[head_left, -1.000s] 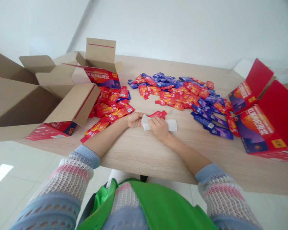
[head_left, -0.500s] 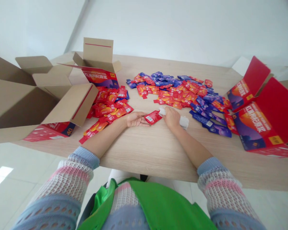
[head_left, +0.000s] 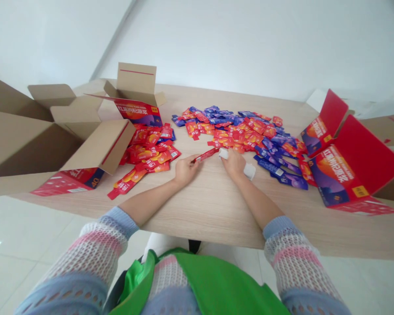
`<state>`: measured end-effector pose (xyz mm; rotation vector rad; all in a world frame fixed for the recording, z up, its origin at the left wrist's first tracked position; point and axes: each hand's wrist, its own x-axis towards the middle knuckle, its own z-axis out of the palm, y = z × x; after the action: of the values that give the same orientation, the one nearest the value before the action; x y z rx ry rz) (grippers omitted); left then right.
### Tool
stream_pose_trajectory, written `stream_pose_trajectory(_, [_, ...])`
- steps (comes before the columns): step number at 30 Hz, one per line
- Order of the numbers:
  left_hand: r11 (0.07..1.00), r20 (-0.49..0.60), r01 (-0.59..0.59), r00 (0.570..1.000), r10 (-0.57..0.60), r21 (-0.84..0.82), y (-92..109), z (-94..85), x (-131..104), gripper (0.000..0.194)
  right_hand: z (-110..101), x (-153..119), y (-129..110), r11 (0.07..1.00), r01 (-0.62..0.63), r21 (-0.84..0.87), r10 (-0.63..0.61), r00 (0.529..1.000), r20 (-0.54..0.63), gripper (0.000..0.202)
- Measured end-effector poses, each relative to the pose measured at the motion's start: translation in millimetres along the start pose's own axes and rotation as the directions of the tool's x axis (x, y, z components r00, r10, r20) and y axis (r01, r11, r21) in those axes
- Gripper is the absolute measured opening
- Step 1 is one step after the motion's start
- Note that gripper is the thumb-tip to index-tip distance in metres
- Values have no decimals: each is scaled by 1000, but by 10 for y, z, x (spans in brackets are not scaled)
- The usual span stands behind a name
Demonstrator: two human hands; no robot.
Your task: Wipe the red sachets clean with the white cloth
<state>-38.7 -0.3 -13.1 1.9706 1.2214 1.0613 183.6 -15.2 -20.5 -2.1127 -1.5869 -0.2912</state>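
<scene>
My left hand (head_left: 185, 169) pinches one end of a red pouch (head_left: 207, 155), which is turned nearly edge-on above the table. In my right hand (head_left: 233, 164) is a crumpled white tissue (head_left: 249, 170), sticking out on both sides of the closed fingers near the pouch's other end. Whether the tissue touches the pouch is hard to tell. Left of my left hand lies a pile of red pouches (head_left: 151, 153). Beyond both hands spreads a mixed heap of red and purple pouches (head_left: 239, 131), its purple ones (head_left: 282, 170) reaching close to my right forearm.
Open cardboard boxes stand at the left, a large one (head_left: 95, 142) near and a smaller one (head_left: 139, 111) behind. Two red-flapped boxes (head_left: 338, 173) stand at the right. The wooden table's front edge (head_left: 203, 238) runs close to my body; a white wall (head_left: 249, 48) rises behind.
My left hand has turned over from palm up and closed on the red pouch. The pouch has tipped from flat-facing to nearly edge-on. My right hand keeps the tissue. The view has shifted slightly.
</scene>
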Motion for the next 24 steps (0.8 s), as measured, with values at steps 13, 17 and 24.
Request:
stream_pose_trajectory(13, [662,320,-445,895,310,603,79,-26,-43,22,-60,-266,-102,893,105,437,33,955,-296,22])
stream_pose_trajectory(17, [622,366,-474,880,303,624,117,-15,-115,21,-90,-445,-407,858,370,357,-351,929,-118,23])
stream_pose_trajectory(24, [621,507,-453,856,102,640,389,-14,-375,39,-108,-330,-400,881,422,213,-444,894,67,21])
